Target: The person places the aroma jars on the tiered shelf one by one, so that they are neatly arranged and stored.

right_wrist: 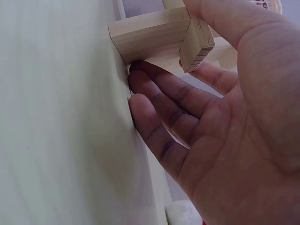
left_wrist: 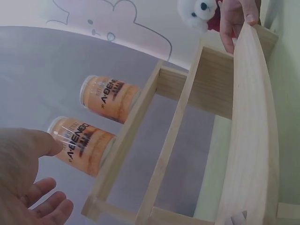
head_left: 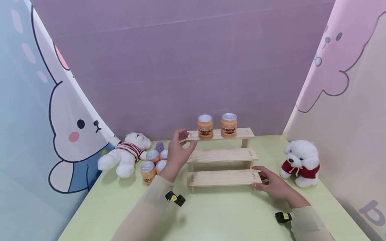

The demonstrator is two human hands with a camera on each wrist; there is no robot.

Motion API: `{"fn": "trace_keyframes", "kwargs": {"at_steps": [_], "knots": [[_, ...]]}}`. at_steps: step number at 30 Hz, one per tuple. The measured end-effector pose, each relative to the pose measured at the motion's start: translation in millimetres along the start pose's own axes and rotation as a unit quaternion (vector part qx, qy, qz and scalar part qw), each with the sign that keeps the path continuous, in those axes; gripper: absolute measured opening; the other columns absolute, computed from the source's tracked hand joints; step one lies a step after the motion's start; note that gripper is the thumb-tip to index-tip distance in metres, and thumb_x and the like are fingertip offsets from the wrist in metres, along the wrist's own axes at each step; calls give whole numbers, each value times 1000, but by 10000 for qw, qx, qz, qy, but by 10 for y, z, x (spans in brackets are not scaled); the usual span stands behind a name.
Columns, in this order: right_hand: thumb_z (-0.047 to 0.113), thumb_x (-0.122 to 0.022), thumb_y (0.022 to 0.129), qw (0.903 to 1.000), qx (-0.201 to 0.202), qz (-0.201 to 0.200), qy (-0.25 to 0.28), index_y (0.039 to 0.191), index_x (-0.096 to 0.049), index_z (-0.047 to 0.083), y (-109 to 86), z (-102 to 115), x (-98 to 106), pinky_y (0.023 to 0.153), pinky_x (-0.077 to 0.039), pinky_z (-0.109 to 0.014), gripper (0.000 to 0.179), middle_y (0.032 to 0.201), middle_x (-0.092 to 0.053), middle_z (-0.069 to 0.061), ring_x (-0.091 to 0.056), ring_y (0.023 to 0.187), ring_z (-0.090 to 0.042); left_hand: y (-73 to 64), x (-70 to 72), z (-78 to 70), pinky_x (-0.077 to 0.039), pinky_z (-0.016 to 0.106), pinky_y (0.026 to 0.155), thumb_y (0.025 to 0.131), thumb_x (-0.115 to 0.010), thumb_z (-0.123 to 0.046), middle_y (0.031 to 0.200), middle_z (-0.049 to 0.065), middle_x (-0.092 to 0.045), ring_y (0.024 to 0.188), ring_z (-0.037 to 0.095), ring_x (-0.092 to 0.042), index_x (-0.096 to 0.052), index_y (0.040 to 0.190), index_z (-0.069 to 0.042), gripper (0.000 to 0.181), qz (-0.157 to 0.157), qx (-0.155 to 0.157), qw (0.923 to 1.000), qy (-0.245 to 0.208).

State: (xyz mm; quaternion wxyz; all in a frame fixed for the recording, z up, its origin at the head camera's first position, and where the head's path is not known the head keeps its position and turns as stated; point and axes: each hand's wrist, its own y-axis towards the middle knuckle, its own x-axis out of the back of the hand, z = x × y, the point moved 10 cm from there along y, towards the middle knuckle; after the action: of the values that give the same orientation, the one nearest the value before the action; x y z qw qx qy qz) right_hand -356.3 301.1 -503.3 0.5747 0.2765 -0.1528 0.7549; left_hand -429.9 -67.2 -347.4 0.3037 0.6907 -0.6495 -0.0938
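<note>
A three-tier wooden display shelf [head_left: 223,178] stands on the table. Two orange cans with pale lids sit upright on its top tier: the left can [head_left: 205,128] and the right can [head_left: 229,126]. My left hand [head_left: 179,150] is beside the left can, thumb and fingers spread with nothing between them; in the left wrist view the thumb overlaps the can's edge. With my right hand [head_left: 272,184] I hold the right end of the lowest tier, the thumb at its front and the index finger behind. Other fingers [right_wrist: 150,117] of that hand extend below the board, near the table.
Several more orange cans [head_left: 147,171] stand left of the shelf, partly behind my left forearm, with a small purple item [head_left: 159,147] behind them. A white plush bear [head_left: 126,154] lies at the left. A white plush dog [head_left: 301,162] in red sits at the right.
</note>
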Motion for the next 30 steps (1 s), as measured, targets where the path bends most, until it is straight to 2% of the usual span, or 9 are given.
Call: {"fn": "trace_keyframes", "kwargs": {"at_steps": [7, 10, 17, 24, 30], "knots": [[30, -80, 95, 10000, 24, -6, -74, 153, -43, 11, -5, -5, 7, 86, -55, -37, 71, 123, -70, -11, -67, 105, -24, -154, 114, -36, -53, 46, 104, 91, -83, -15, 131, 16, -65, 122, 33, -62, -56, 136, -9, 53, 97, -4, 9998, 155], [32, -80, 95, 9999, -81, -44, -76, 152, -44, 13, -11, -21, 12, 85, -55, -35, 70, 122, -70, -9, -67, 103, -22, -230, 163, -31, -52, 48, 105, 92, -83, -15, 132, 15, -65, 121, 30, -62, -57, 136, -8, 52, 153, 30, 9994, 305], [31, -80, 95, 10000, -49, 16, -63, 153, -43, 11, -3, -22, 1, 83, -55, -37, 72, 122, -70, -10, -67, 102, -24, -402, 273, -24, -50, 47, 105, 91, -84, -19, 130, 6, -66, 120, 24, -63, -58, 134, -9, 51, 317, -63, 9966, 754], [34, -80, 94, 9998, -175, 6, -121, 153, -44, 15, 1, -84, -12, 85, -55, -37, 71, 121, -70, -9, -67, 104, -25, -579, 355, 86, -49, 49, 108, 92, -83, -20, 130, 4, -65, 122, 23, -61, -60, 134, -9, 50, 546, 45, 9929, 1060], [35, -80, 94, 9997, -197, -2, -124, 153, -44, 16, 0, -89, -7, 83, -55, -37, 71, 121, -70, -8, -67, 103, -25, -699, 483, 182, -51, 54, 103, 87, -87, -18, 127, 5, -68, 120, 31, -64, -64, 129, -9, 48, 425, 38, 9915, 1227]]}}
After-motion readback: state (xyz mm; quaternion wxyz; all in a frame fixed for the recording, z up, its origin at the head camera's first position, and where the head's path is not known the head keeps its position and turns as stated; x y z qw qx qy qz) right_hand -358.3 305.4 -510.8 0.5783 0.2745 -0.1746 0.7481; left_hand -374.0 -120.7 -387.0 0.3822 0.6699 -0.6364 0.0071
